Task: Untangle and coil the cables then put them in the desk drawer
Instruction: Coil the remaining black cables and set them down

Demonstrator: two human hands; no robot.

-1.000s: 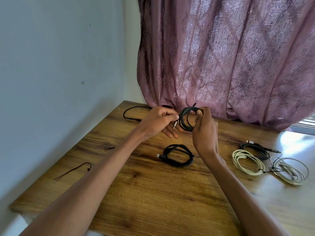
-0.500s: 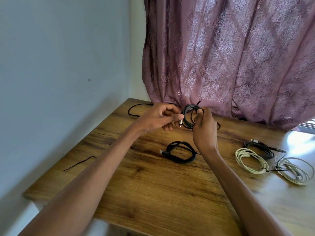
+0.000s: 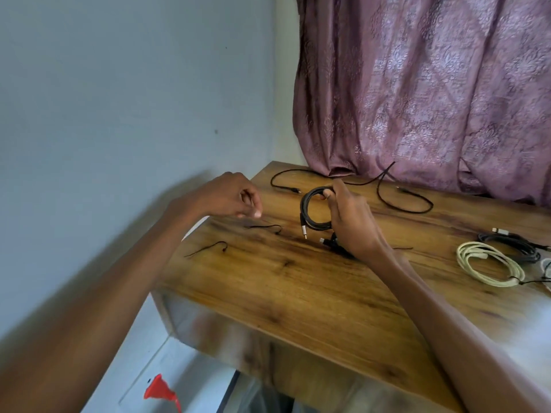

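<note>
My right hand (image 3: 350,222) grips a coiled black cable (image 3: 310,213) above the wooden desk (image 3: 298,293), one plug end hanging down. My left hand (image 3: 235,196) hovers over the desk's left edge with fingers loosely curled and nothing in it, just above a short black tie (image 3: 265,227). A second black tie (image 3: 205,248) lies nearer the corner. Another black coiled cable (image 3: 331,242) lies mostly hidden under my right hand. A long loose black cable (image 3: 402,201) runs along the back by the curtain. A cream coil (image 3: 489,263) and a dark coil (image 3: 512,244) lie at the right.
A mauve curtain (image 3: 417,93) hangs behind the desk, a grey wall on the left. A red object (image 3: 161,389) sits on the floor below the desk's left end. A pale coil (image 3: 547,266) is cut off by the right edge.
My left hand has let go of the black coil and moved left toward the short tie. The right hand alone keeps the coil. The view has swung down and left.
</note>
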